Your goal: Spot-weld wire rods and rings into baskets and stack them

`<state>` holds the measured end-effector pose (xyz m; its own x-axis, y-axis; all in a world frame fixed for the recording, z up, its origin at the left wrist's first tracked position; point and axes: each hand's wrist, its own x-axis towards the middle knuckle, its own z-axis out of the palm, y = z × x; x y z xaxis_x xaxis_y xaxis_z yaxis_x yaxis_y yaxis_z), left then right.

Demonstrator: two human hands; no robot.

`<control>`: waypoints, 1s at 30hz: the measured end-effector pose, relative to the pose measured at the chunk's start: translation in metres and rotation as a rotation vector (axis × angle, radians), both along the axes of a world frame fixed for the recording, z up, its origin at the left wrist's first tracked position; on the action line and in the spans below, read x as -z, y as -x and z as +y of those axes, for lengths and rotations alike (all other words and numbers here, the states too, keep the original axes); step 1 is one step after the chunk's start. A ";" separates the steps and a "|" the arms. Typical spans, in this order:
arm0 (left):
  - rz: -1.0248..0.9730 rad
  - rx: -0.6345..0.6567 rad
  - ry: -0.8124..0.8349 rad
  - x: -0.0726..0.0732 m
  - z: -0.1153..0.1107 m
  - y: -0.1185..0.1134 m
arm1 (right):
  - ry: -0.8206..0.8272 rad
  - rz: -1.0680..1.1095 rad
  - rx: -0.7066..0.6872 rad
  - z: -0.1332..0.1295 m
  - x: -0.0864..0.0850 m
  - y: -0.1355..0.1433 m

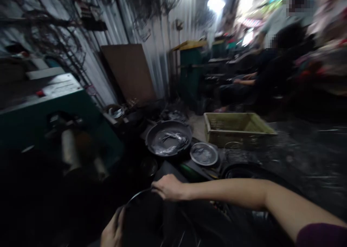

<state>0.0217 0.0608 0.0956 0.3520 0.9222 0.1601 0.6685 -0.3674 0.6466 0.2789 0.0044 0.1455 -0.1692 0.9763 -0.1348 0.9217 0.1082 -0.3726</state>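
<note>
A thin, curved strip [139, 194], metallic in look, spans the gap between my two hands over the dark cloth on my lap. My right hand [170, 187] is closed around its upper right end. At the lower left end, my left hand [113, 229] pinches the strip; the lower part of this hand is cut off by the frame's bottom edge. Beyond my hands are a wide dark pan [168, 138] with shiny pieces in it and a smaller round metal dish [204, 154].
A green machine [89, 113] with a protruding bar stands at left. A yellowish rectangular bin [227, 135] lies beyond the dish. A brown board [129, 71] leans on the corrugated wall. People sit and stand at the upper right, one forearm [245, 82] visible.
</note>
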 end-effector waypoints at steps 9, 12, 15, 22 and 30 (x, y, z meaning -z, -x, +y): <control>0.701 0.071 -0.071 -0.001 -0.002 0.003 | -0.165 -0.072 -0.248 0.039 0.041 0.017; 0.685 0.087 -0.049 0.012 0.005 0.008 | -0.182 -0.132 -0.276 0.047 0.061 0.023; 0.610 0.090 -0.038 0.020 0.007 0.006 | -0.158 -0.248 -0.287 0.046 0.066 0.025; 0.552 0.121 0.044 0.008 0.025 0.004 | -0.070 -0.338 -0.286 0.065 0.058 0.038; 0.508 0.112 0.049 -0.028 0.044 0.027 | -0.126 -0.373 -0.358 0.096 0.026 0.060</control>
